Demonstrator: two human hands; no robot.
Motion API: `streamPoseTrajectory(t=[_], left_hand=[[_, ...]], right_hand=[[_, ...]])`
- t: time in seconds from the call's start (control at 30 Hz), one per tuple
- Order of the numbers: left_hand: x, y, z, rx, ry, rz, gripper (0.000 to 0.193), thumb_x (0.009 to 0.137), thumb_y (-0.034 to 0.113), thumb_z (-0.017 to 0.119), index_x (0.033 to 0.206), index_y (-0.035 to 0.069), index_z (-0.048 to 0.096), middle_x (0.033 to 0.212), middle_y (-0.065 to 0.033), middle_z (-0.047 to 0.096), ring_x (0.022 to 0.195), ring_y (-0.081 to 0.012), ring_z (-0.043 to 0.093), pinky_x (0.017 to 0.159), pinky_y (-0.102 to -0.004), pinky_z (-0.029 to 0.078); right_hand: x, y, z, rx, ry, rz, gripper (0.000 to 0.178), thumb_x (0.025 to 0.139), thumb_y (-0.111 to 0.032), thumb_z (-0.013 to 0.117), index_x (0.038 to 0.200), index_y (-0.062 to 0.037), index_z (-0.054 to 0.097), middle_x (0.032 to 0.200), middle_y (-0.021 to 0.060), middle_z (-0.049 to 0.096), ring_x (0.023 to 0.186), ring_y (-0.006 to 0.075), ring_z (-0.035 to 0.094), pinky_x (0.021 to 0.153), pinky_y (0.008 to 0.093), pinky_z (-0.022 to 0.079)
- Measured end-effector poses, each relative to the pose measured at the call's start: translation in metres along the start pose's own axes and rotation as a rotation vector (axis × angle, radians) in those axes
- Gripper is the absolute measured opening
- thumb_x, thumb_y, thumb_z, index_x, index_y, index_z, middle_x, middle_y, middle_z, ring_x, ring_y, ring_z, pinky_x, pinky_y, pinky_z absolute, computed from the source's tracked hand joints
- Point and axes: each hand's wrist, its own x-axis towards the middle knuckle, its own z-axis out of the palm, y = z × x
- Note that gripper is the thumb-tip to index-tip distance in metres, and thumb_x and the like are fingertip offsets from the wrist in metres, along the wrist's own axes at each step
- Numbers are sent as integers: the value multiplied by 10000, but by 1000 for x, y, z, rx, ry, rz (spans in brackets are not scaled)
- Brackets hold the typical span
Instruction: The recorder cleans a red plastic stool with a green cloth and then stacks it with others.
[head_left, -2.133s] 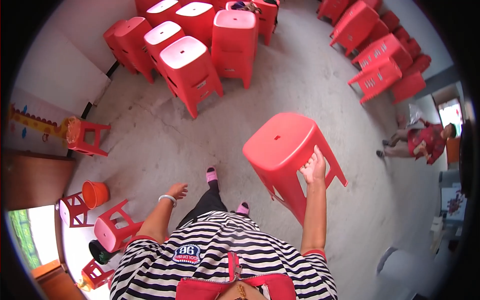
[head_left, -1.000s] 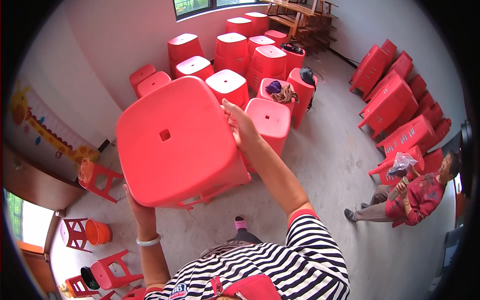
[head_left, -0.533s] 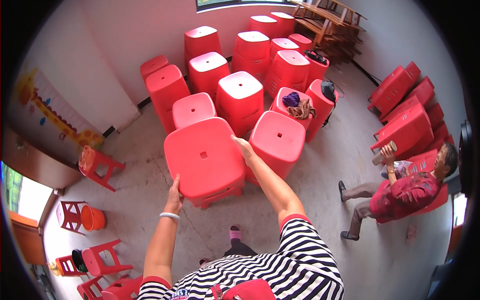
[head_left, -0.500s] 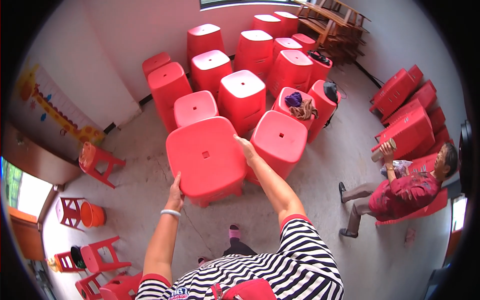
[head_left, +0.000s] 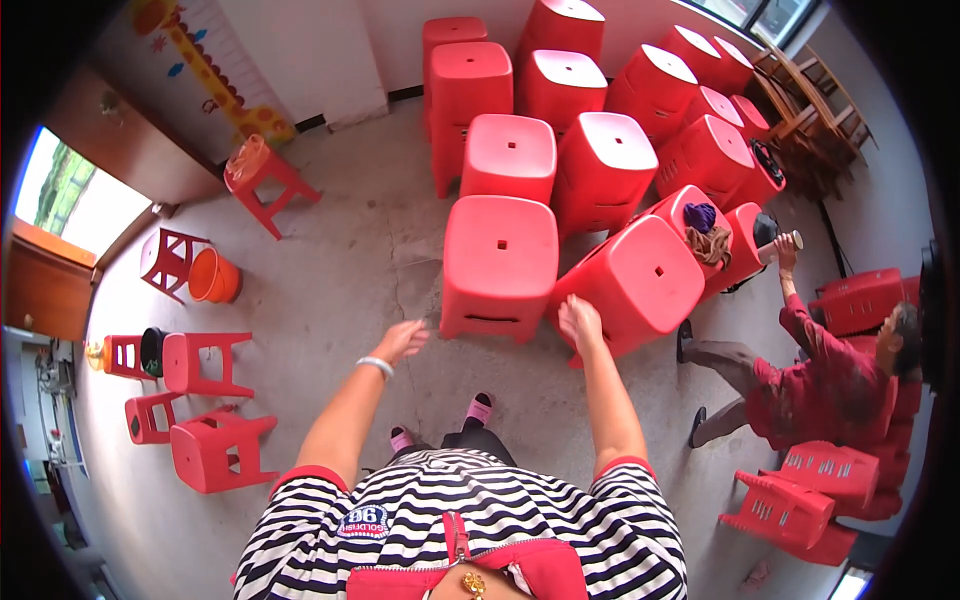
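Observation:
My left hand (head_left: 403, 342), below a light wristband, is held out over the floor with its fingers stretched and holds nothing. A red plastic stool (head_left: 500, 255) with a square hole in its seat stands just ahead, apart from that hand. My right hand (head_left: 580, 322) has loosely bent fingers and overlaps the lower left side of another red stool (head_left: 650, 275); I cannot tell whether it touches it. Behind these two are a red stool (head_left: 510, 160) and a taller stool stack (head_left: 608, 170) with a bright, shiny top.
More stool stacks (head_left: 470, 90) fill the far side; cloths (head_left: 707, 240) lie on one. A person (head_left: 820, 370) in a red top stands at right, holding a cup-like container (head_left: 790, 243), beside tipped stools (head_left: 790, 500). An orange bucket (head_left: 215, 276) and small stools (head_left: 205, 362) stand at left.
Both hands have let go of the front stool and drawn back toward me. My view has swung left, shifting the stools rightward. The other person's arm reaches farther toward the stacks.

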Motion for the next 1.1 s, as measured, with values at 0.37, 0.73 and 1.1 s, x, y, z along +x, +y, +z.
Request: streamPoseTrajectory(t=[0.37,0.73,1.1], left_hand=[[-207,-373,-207,-58,438,-483,459,938,406,540,1294,117,552,1143,-105,676,955,-278,640,829,-458,506],[-292,-466,-234,-631,567,-355,560,956,422,554,1397,86,471,1368,-166,563,1205,-323,557,1031,-462,428],[-346,-590,-186,-1009,644,-266,597,948,453,568,1414,109,423,1368,-153,555,1227,-347,546,1047,-480,410]], right_hand=[[-230,359,-223,-842,219,966,364,930,-385,630,1012,-32,668,902,164,697,792,296,686,689,445,575],[-124,205,42,-1317,-156,-251,294,928,-294,560,797,-49,659,664,88,641,637,218,632,590,400,504],[-153,204,158,-1486,-552,-104,362,935,-332,619,1157,-54,683,871,56,695,748,135,657,633,287,537]])
